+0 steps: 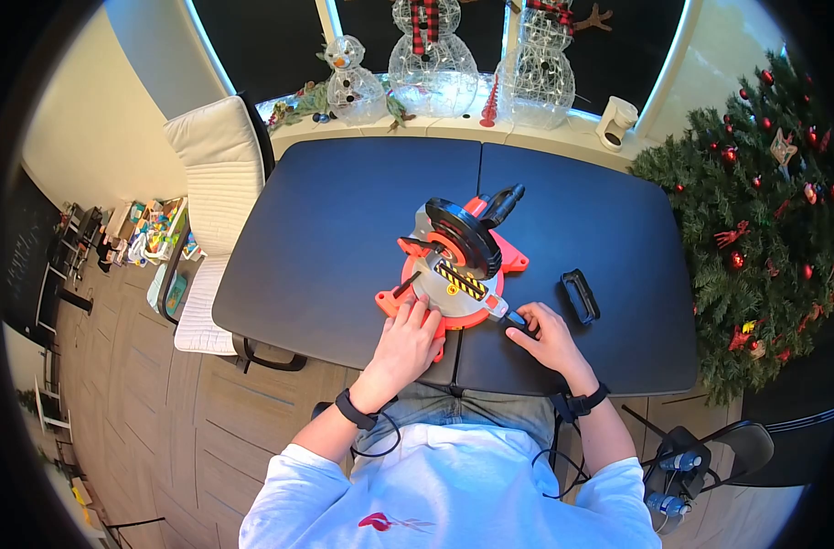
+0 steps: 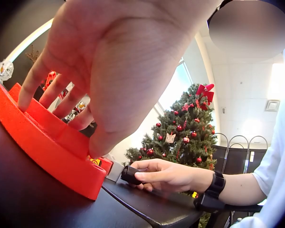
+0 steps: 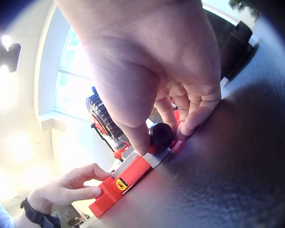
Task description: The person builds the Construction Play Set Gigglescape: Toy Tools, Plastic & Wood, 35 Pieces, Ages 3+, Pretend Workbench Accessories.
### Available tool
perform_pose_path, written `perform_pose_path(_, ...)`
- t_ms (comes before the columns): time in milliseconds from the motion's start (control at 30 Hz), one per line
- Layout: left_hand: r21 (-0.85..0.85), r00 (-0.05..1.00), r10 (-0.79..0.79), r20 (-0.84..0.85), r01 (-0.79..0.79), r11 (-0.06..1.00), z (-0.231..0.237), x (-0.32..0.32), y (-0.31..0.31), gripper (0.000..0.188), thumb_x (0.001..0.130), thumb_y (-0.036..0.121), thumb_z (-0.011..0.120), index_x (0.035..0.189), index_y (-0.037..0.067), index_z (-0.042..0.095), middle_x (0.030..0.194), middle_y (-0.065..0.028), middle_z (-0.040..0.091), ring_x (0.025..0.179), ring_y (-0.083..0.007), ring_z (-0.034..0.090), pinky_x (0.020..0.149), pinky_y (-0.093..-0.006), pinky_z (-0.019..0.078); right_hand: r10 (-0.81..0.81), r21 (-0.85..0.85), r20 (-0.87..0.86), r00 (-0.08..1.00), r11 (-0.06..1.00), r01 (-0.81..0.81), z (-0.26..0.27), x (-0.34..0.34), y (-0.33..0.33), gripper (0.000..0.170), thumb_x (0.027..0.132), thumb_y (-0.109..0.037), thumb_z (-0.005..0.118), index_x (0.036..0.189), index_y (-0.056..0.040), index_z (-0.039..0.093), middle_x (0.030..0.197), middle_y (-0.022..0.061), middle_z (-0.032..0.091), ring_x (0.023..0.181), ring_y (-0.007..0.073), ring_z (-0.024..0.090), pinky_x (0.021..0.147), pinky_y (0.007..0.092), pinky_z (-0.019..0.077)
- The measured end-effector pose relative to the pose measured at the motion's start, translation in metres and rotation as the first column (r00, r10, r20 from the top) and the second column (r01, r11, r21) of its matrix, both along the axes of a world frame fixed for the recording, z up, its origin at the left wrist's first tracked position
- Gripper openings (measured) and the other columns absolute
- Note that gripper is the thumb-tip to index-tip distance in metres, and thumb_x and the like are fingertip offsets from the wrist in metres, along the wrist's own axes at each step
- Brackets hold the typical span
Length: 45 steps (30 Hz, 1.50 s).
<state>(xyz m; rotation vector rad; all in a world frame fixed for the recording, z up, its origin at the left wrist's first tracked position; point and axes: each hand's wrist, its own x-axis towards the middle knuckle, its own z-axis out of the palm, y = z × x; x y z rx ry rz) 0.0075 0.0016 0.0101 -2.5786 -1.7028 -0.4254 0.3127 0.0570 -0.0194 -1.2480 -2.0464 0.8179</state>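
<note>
A toy miter saw (image 1: 461,279) with a red base, grey turntable and striped black-and-yellow strip stands on the dark table (image 1: 344,229). Its round black blade guard (image 1: 463,240) and black top handle (image 1: 504,205) rise above the base. My left hand (image 1: 406,346) holds the base's near left edge, fingers over the top; the right wrist view shows its thumb against the red front face (image 3: 104,197). At the front, my right hand (image 1: 547,340) grips a short black knob (image 3: 160,136) at the end of the turntable arm, thumb on one side and fingers on the other.
A black loop-shaped part (image 1: 589,319) lies on the table right of the saw. A seam splits the tabletop. Snowman figures (image 1: 433,73) line the window ledge behind. A white chair (image 1: 220,174) stands left, a decorated Christmas tree (image 1: 710,183) right.
</note>
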Motion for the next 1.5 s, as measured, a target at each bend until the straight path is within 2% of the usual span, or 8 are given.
perform_pose_path(400, 0.016, 1.0, 0.006, -0.011, -0.006, 1.0, 0.0, 0.001, 0.0, 0.049, 0.091, 0.028, 0.078, 0.13, 0.002, 0.062, 0.142, -0.0238, 0.059, 0.125, -0.0385, 0.059, 0.09, -0.0486, 0.0572, -0.008, -0.007, 0.001, 1.0, 1.0, 0.008, 0.001, -0.001, -0.001, 0.039, 0.09, -0.026, 0.086, 0.113, -0.0006, 0.067, 0.09, 0.0076, 0.06, 0.075, 0.0189, 0.053, 0.067, 0.0331, 0.0469)
perform_pose_path(500, -0.075, 0.999, 0.032, 0.013, -0.03, 0.997, -0.001, 0.002, 0.0, 0.05, 0.092, 0.028, 0.077, 0.132, 0.004, 0.06, 0.143, -0.0231, 0.057, 0.136, -0.0406, 0.054, 0.1, -0.0516, 0.0526, -0.009, -0.009, -0.007, 1.0, 1.0, 0.009, 0.001, -0.001, -0.001, 0.039, 0.09, -0.027, 0.086, 0.113, -0.0007, 0.067, 0.09, 0.0074, 0.059, 0.075, 0.0187, 0.053, 0.067, 0.033, 0.0468)
perform_pose_path(600, 0.02, 1.0, 0.008, -0.014, -0.008, 1.0, -0.001, 0.001, 0.0, 0.05, 0.091, 0.029, 0.078, 0.129, 0.002, 0.062, 0.142, -0.0231, 0.059, 0.125, -0.0378, 0.059, 0.089, -0.0479, 0.0569, -0.009, -0.006, -0.006, 1.0, 1.0, 0.009, 0.001, -0.001, 0.0, 0.039, 0.09, -0.027, 0.086, 0.112, -0.0009, 0.067, 0.09, 0.0072, 0.059, 0.075, 0.0187, 0.053, 0.067, 0.033, 0.0467)
perform_pose_path(1133, 0.021, 1.0, 0.014, -0.026, -0.014, 1.0, -0.001, 0.001, 0.0, 0.05, 0.092, 0.03, 0.077, 0.131, 0.002, 0.062, 0.142, -0.0226, 0.059, 0.125, -0.0376, 0.059, 0.09, -0.0481, 0.056, -0.012, 0.011, -0.001, 1.0, 1.0, 0.012, 0.001, -0.001, 0.0, 0.037, 0.092, -0.027, 0.085, 0.111, 0.0002, 0.068, 0.087, 0.008, 0.059, 0.074, 0.0194, 0.054, 0.066, 0.0334, 0.0464)
perform_pose_path(1233, 0.014, 1.0, 0.015, -0.027, -0.014, 1.0, 0.0, 0.001, 0.0, 0.049, 0.092, 0.03, 0.077, 0.13, 0.003, 0.062, 0.142, -0.0224, 0.059, 0.125, -0.0373, 0.059, 0.091, -0.0479, 0.0559, -0.027, -0.054, -0.012, 1.0, 0.998, 0.026, 0.0, -0.001, 0.002, 0.036, 0.094, -0.027, 0.084, 0.109, 0.0013, 0.069, 0.087, 0.0088, 0.059, 0.074, 0.0199, 0.054, 0.066, 0.0335, 0.0464)
perform_pose_path(1500, 0.011, 1.0, 0.01, -0.022, -0.01, 1.0, 0.001, 0.002, 0.0, 0.049, 0.092, 0.029, 0.077, 0.13, 0.002, 0.062, 0.141, -0.0223, 0.059, 0.125, -0.0371, 0.06, 0.091, -0.048, 0.0563, -0.03, -0.047, -0.016, 0.999, 0.998, 0.029, 0.008, -0.003, -0.005, 0.044, 0.094, -0.028, 0.083, 0.125, -0.0029, 0.064, 0.093, 0.0061, 0.06, 0.078, 0.0168, 0.056, 0.066, 0.0318, 0.0484)
